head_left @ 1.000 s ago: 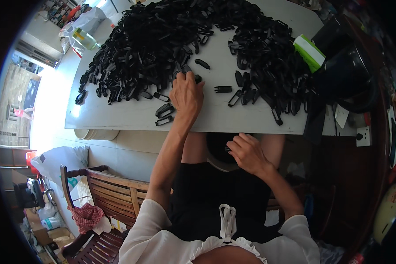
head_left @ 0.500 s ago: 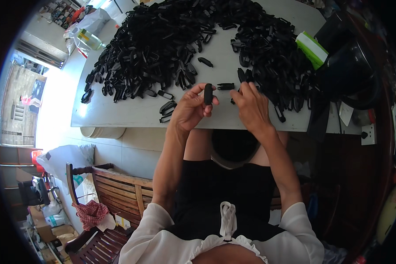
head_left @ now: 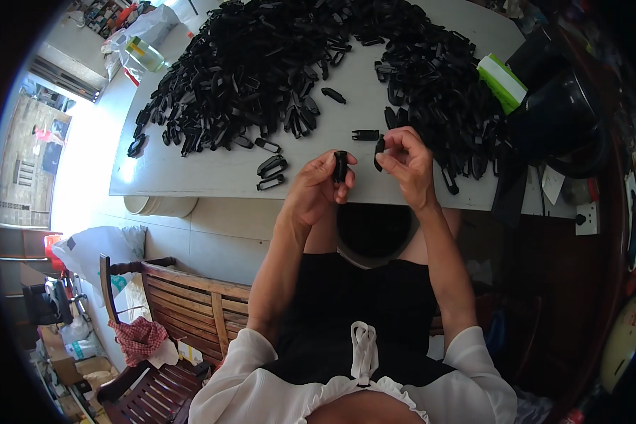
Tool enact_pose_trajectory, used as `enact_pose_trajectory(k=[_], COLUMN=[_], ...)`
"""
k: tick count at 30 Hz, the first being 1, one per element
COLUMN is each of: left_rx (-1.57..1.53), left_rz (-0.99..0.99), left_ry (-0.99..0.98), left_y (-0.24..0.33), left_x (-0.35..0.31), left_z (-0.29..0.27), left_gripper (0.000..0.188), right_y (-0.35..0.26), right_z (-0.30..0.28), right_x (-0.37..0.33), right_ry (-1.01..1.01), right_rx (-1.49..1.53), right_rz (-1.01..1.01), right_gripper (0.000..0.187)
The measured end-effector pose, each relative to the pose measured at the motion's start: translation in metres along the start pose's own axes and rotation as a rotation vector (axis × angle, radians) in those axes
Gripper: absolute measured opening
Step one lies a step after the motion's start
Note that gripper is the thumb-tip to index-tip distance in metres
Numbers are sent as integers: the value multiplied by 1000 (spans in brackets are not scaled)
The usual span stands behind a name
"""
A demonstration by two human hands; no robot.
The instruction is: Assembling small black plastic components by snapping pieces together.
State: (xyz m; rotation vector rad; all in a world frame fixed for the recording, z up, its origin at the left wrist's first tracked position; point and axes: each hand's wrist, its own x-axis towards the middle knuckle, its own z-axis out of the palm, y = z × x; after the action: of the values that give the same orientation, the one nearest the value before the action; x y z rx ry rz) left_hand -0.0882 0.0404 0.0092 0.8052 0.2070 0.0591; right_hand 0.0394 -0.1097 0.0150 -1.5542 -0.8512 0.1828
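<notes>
My left hand (head_left: 316, 191) pinches a small black plastic clip part (head_left: 340, 166) upright at the near edge of the white table (head_left: 191, 177). My right hand (head_left: 407, 166) holds a second, slimmer black clip part (head_left: 379, 152) a short gap to the right of the first; the two parts are apart. A big heap of black clip parts (head_left: 275, 63) covers the far half of the table. One loose black part (head_left: 365, 134) lies just beyond my fingers. A black bucket (head_left: 373, 230) sits between my knees under the table edge.
A green and white box (head_left: 502, 81) and a black bag (head_left: 562, 120) stand at the table's right. A wooden chair (head_left: 184, 311) is at my left, a bottle (head_left: 143, 53) at the far left corner, a wall socket (head_left: 585, 219) on the right.
A second ago my left hand reached into the heap while my right hand was low over the bucket. Both hands have come together at the table edge, each holding a black part.
</notes>
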Motion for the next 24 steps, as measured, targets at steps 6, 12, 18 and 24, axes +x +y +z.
enact_pose_trajectory(k=[6, 12, 18, 24], left_rx=[118, 206, 242, 280], left_rz=[-23, 5, 8, 17], left_ry=[150, 129, 145, 128], left_y=[-11, -20, -23, -24], left_x=[-17, -20, -22, -24], left_z=[27, 36, 36, 38], left_gripper=[32, 34, 33, 33], right_y=[-14, -23, -38, -36], right_z=[3, -6, 6, 8], right_x=[-30, -39, -41, -44], right_ry=[-171, -248, -73, -23], right_rx=[531, 409, -212, -379], right_rz=[344, 425, 72, -82], right_gripper=[21, 20, 17, 12])
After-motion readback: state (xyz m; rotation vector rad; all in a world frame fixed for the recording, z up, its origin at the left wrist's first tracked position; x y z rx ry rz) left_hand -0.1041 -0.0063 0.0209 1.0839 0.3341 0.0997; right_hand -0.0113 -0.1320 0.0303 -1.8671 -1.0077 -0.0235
